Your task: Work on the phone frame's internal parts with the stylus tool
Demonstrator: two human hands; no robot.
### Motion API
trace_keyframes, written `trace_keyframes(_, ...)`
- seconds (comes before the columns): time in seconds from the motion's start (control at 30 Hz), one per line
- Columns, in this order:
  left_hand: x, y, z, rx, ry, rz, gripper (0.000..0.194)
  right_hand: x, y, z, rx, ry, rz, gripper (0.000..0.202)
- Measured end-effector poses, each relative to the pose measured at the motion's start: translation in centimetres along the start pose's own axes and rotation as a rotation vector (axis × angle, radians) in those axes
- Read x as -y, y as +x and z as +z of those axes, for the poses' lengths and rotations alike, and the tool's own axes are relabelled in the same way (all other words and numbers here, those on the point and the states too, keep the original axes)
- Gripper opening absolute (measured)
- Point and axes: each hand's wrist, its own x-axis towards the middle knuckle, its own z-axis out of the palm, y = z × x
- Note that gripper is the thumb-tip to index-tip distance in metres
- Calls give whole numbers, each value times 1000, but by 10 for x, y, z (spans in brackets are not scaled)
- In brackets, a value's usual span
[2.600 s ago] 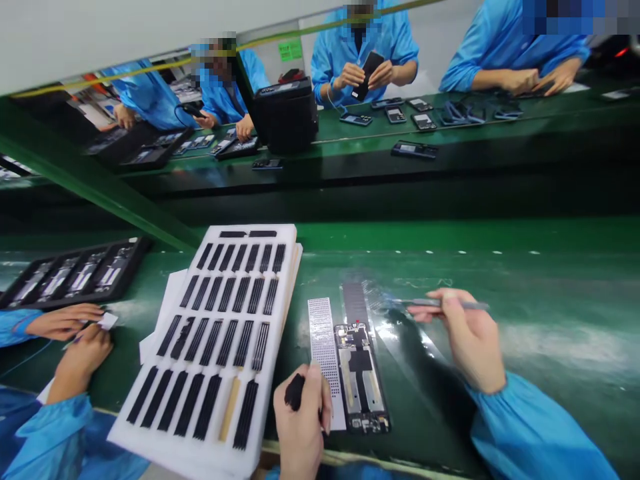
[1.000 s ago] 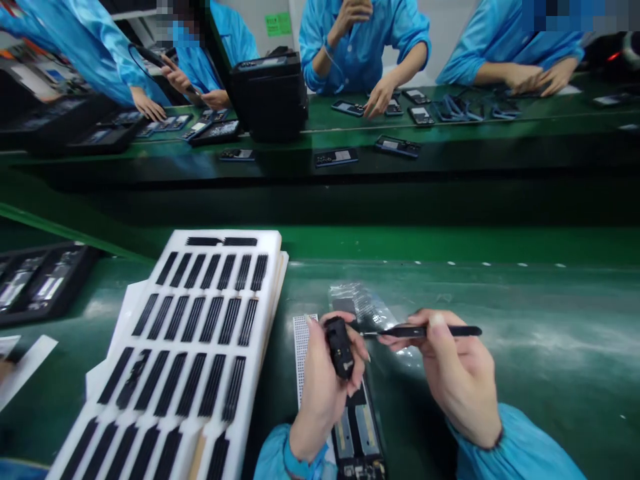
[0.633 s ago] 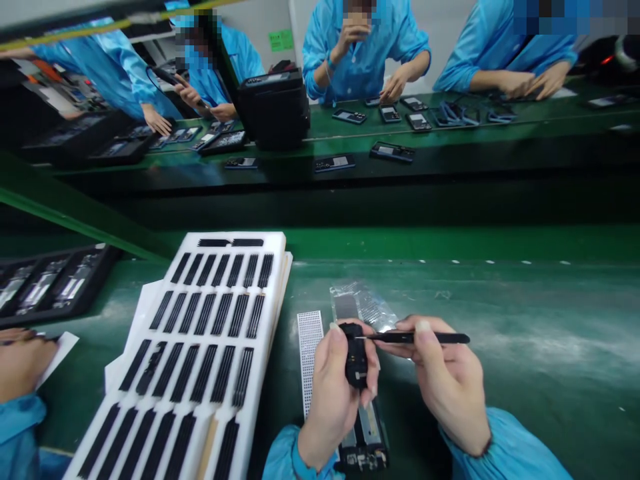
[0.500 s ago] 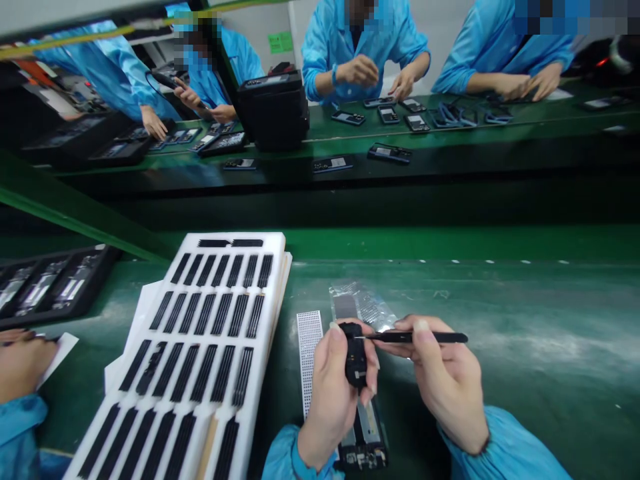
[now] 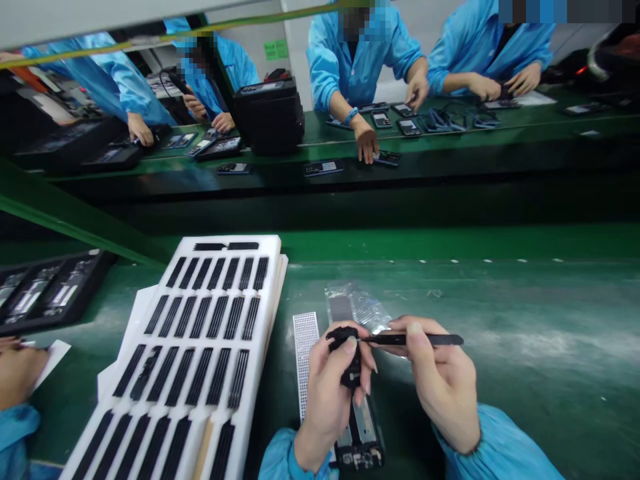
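1. While your left hand (image 5: pixel 333 383) stays closed around the small black part (image 5: pixel 350 357), the head view shows that part raised slightly and tilted since half a second ago, its upper end now turned toward the tool. Your thumb sits on that end.
2. Your right hand (image 5: pixel 440 387) keeps a pinch grip on the black tweezers (image 5: pixel 415 339), held level, the tip touching the upper end of the part. My judgement: the work at that end is under way, not finished.
3. Below both hands, the opened phone frame (image 5: pixel 363 437) lies flat on the green belt (image 5: pixel 525 320), just beside the perforated white strip (image 5: pixel 305 353) on its left. The clear plastic bag (image 5: pixel 357 307) lies just beyond your hands.
4. Edges: the white foam tray (image 5: pixel 200 347) of black strips sits near your left wrist; its right edge limits movement leftward. A co-worker's hand (image 5: pixel 17 373) rests at the far left, well apart.
5. Open room: the belt to the right of your right hand is bare, as is the far strip up to the belt's edge.
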Motion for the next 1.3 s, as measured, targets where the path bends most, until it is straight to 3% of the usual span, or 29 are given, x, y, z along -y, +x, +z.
trace_keyframes(0.2, 4, 2, -3, -14, -33, -7, 18, -10, -1, 2, 40, -34, 1, 31)
trace_keyframes(0.3, 5, 3, -2, -75, -38, -8, 20, -14, -3, 3, 71, -76, -36, 30)
trace_keyframes(0.47, -4, 9, -9, -422, 35, 149, 26, -25, 21, -20, -87, -12, -49, 31)
trace_keyframes(0.57, -8, 13, -21, -549, 368, 290, 29, -44, 48, -45, -115, 2, 81, 41)
trace_keyframes(0.63, -4, 16, -28, -465, 787, 316, 29, -61, 60, -58, -27, -55, 168, 49)
trace_keyframes(0.7, 3, 20, -30, -258, 1278, 322, 35, -78, 64, -63, 62, -82, 212, 53)
trace_keyframes(0.77, 14, 23, -27, -35, 1716, 332, 54, -91, 62, -62, 109, -94, 209, 53)
trace_keyframes(0.87, 28, 27, -19, 117, 2124, 274, 79, -103, 57, -59, 153, -116, 189, 51)
trace_keyframes(1.0, 34, 30, -12, 204, 2278, 216, 86, -109, 54, -59, 182, -151, 164, 47)
trace_keyframes(1.3, 34, 33, -9, 279, 2298, 155, 86, -113, 51, -60, 204, -190, 139, 44)
